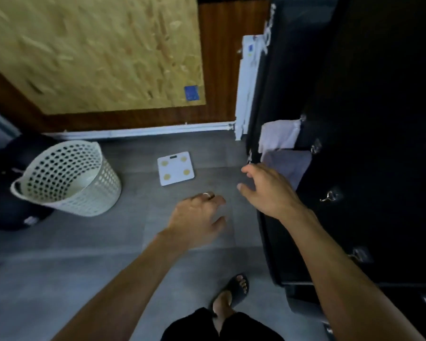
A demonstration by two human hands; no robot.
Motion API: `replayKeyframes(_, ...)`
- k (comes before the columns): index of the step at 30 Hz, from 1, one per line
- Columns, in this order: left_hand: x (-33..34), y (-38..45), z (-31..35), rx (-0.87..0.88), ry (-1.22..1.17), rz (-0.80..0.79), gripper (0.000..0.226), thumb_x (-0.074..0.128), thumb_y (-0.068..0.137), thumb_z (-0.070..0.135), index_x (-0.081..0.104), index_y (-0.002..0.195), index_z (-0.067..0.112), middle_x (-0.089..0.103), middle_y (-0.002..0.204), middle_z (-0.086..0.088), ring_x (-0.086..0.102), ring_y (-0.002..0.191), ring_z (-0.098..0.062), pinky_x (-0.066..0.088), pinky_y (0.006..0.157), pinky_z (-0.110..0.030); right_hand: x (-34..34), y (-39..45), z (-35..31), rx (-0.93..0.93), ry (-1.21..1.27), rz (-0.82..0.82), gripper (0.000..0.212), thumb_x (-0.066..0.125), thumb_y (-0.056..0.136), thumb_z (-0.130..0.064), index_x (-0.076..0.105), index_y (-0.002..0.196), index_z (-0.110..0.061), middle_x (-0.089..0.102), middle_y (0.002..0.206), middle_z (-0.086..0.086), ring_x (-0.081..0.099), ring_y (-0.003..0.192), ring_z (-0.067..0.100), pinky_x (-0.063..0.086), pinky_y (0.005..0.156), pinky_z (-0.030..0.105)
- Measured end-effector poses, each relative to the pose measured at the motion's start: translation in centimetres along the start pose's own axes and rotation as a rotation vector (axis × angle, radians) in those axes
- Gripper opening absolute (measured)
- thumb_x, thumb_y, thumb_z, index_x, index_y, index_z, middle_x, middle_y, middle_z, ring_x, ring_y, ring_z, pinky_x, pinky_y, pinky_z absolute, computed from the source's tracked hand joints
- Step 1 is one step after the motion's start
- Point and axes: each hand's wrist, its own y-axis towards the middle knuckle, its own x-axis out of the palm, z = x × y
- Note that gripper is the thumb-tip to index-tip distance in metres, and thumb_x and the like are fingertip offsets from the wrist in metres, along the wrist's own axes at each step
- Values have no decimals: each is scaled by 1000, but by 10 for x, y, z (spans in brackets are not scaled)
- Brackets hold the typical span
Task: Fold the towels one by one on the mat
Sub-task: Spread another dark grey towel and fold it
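Two towels hang from hooks on a dark wall at the right: a white towel (278, 137) above and a grey towel (289, 164) just below it. My right hand (266, 190) reaches toward the grey towel with fingers spread and holds nothing; its fingertips are just left of the cloth. My left hand (198, 219), with a ring on one finger, hovers lower over the floor with relaxed fingers and holds nothing. No mat is in view.
A white perforated laundry basket (67, 178) stands on the grey tiled floor at the left. A white bathroom scale (175, 168) lies near the wall. More metal hooks (328, 196) line the dark wall. My sandalled foot (234, 294) is below.
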Motion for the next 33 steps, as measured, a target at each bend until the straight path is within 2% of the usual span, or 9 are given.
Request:
replayKeyframes(3, 11, -73, -4, -89, -42, 20, 42, 50, 92, 46, 51, 130, 28, 56, 124, 5, 55, 116, -17, 43, 90, -29, 22, -35, -35, -86, -82, -49, 44, 59, 92, -39, 51, 131, -19, 59, 126, 4, 57, 114, 24, 49, 91, 42)
replayKeyframes(7, 23, -176, -1, -220, -109, 103, 40, 54, 89, 46, 59, 122, 24, 62, 115, 3, 59, 109, -20, 46, 86, -30, 50, -93, -82, -193, -140, -152, 45, 58, 92, -40, 50, 132, -22, 58, 127, 1, 55, 117, 23, 48, 92, 39)
replayKeyframes(14, 43, -331, 19, -500, -160, 134, 41, 50, 91, 47, 52, 127, 28, 59, 120, 8, 57, 112, -17, 48, 85, -31, 99, -184, -156, -457, -195, -310, 44, 56, 94, -37, 49, 134, -20, 56, 128, 2, 51, 121, 22, 43, 96, 35)
replayKeyframes(19, 72, -441, 54, -751, -148, 169, 41, 49, 91, 46, 52, 127, 28, 59, 116, 7, 59, 107, -19, 45, 75, -30, 144, -253, -194, -657, -174, -382, 43, 60, 90, -37, 54, 128, -17, 59, 123, 5, 54, 116, 26, 44, 97, 39)
replayKeyframes(23, 99, -530, 91, -933, -199, 186, 39, 51, 90, 46, 55, 123, 27, 61, 112, 6, 62, 99, -22, 52, 73, -34, 178, -325, -220, -812, -183, -464, 43, 63, 88, -37, 57, 125, -16, 60, 121, 6, 56, 113, 28, 45, 95, 39)
replayKeyframes(29, 135, -659, 143, -1128, -262, 249, 33, 54, 87, 43, 58, 115, 26, 63, 104, 3, 64, 93, -26, 54, 70, -39, 222, -444, -265, -994, -267, -593, 42, 61, 89, -37, 56, 125, -16, 60, 118, 7, 56, 113, 29, 46, 92, 38)
replayKeyframes(33, 163, -755, 169, -1244, -296, 291, 36, 53, 87, 46, 57, 118, 27, 63, 107, 4, 64, 95, -24, 54, 71, -38, 260, -533, -311, -1102, -296, -641, 41, 62, 88, -35, 58, 122, -14, 61, 115, 11, 57, 111, 31, 47, 91, 40)
